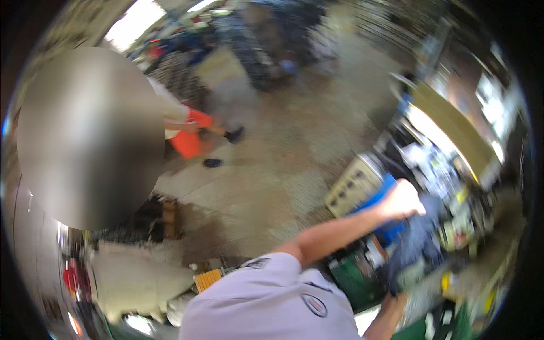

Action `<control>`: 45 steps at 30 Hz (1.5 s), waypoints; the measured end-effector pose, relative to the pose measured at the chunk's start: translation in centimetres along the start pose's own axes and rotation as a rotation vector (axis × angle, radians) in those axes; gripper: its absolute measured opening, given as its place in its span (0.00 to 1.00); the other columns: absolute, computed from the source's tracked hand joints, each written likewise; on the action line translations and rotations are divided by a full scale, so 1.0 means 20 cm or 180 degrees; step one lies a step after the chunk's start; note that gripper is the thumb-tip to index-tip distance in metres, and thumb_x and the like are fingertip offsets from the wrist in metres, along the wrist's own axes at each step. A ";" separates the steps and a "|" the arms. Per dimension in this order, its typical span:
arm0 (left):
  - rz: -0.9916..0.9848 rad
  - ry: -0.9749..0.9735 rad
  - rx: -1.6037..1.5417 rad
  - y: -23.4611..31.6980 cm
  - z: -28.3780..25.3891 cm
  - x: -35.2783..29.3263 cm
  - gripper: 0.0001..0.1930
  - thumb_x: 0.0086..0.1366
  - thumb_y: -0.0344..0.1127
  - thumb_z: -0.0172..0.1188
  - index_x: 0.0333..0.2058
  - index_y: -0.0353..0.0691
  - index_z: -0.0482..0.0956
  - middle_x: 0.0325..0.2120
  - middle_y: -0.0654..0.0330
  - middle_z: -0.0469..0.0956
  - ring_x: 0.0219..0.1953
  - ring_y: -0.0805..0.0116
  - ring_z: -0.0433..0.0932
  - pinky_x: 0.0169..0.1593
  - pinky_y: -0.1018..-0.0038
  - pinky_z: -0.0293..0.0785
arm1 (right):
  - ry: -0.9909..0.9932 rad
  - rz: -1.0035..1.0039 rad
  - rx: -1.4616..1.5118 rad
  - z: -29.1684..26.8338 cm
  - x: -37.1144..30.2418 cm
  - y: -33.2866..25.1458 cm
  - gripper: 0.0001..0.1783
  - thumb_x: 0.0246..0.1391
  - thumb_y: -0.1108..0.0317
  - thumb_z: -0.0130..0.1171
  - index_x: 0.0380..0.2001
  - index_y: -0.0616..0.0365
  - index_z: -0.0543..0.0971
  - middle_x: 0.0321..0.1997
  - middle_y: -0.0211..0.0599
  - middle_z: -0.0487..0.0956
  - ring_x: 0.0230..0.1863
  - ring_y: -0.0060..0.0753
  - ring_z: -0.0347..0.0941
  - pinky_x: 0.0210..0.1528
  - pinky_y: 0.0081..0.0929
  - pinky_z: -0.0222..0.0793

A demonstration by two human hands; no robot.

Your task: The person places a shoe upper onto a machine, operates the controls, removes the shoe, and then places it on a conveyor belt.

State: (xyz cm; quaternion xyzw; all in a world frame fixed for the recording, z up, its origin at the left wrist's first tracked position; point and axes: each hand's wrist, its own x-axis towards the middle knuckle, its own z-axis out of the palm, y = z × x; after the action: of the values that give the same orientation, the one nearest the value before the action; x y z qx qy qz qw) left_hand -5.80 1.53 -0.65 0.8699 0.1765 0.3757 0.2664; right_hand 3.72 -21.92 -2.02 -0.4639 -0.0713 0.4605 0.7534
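Observation:
A dark blue-grey cloth (416, 238) hangs bunched and creased, stretched between my two hands; motion blur hides whether it is a garment. My left hand (401, 201), at the end of an outstretched arm, is closed on its upper end. Lower in the picture, my right hand (395, 306) is closed at the other end of the cloth, its fingers blurred and partly hidden. Behind the cloth are a blue object (385, 195) and a dark green container (357, 277).
A beige box with dark round spots (354, 184) stands beyond my left arm. To the right is a cluttered bench under a yellowish lamp hood (453, 127). Another person in orange shorts (187, 141) is on the floor area at left. Dark piled goods (249, 45) stand farther off.

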 end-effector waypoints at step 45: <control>-0.3307 -0.0600 -0.3328 0.00 0.22 0.15 0.28 0.75 0.57 0.47 0.51 0.35 0.79 0.44 0.57 0.83 0.42 0.68 0.82 0.50 0.69 0.77 | 0.1068 0.0185 0.1121 0.28 0.73 -0.08 0.17 0.60 0.57 0.66 0.40 0.61 0.84 0.33 0.31 0.82 0.29 0.26 0.76 0.34 0.27 0.74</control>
State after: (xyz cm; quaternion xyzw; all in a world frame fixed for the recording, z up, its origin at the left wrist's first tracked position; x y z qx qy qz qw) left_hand -0.55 1.50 -1.53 0.4627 0.3398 0.1601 0.8030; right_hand 9.96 -7.50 -2.21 -0.3972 0.1496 0.4038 0.8104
